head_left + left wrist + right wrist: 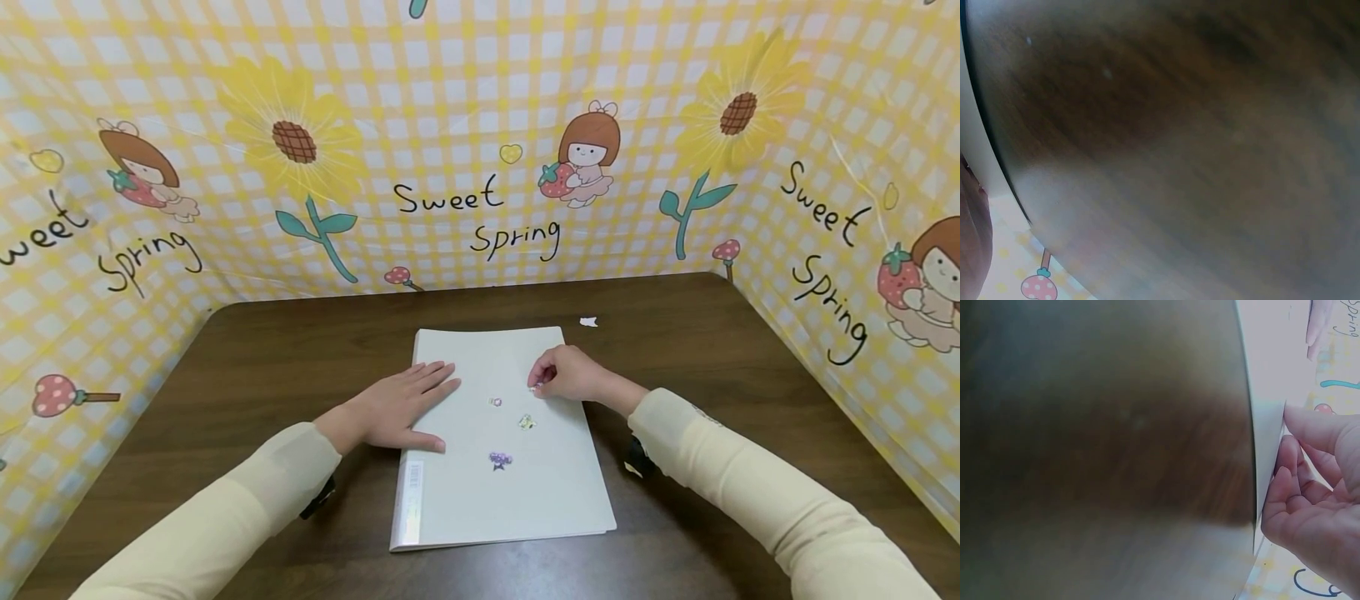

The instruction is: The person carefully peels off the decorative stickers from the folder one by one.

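White folder (517, 508) lies on the dark wooden worktop (277, 358), bearing a purple sticker (500, 459), a green sticker (527, 422) and a pink sticker (495, 402). Near its upper right, the right hand (573, 372) pinches a small sticker (533, 387); the left hand (401, 404) rests spread across its left edge. Yellow checked cloth (450, 125) hangs behind.

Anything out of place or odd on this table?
A white scrap lies alone on the table, off the far right corner of the folder. Its ragged outline makes it look like stray litter; nothing appears spilled.
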Motion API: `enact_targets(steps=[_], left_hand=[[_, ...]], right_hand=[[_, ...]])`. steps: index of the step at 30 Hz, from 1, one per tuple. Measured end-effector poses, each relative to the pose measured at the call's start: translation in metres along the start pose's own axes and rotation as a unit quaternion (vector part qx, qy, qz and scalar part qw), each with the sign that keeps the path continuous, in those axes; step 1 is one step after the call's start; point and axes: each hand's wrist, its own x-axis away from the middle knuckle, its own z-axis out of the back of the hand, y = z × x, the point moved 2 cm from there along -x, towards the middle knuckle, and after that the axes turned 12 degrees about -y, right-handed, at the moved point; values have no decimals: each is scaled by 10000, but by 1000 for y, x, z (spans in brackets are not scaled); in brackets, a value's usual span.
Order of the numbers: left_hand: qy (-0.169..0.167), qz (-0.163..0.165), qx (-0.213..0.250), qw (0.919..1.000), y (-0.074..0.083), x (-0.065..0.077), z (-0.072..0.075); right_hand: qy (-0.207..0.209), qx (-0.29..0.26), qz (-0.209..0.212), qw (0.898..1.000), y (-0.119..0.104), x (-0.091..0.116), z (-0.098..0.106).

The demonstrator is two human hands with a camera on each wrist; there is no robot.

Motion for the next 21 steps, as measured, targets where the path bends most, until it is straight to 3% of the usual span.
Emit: enact_targets(steps=[10,21], left_hand=[[80,-28,-79,9999,0,1,0],[64,-16,-43,10000,0,1,0]], right_hand=[[-86,-36,127,9999,-3,1,1],[-105,-488,20,9987,1,-2,1]])
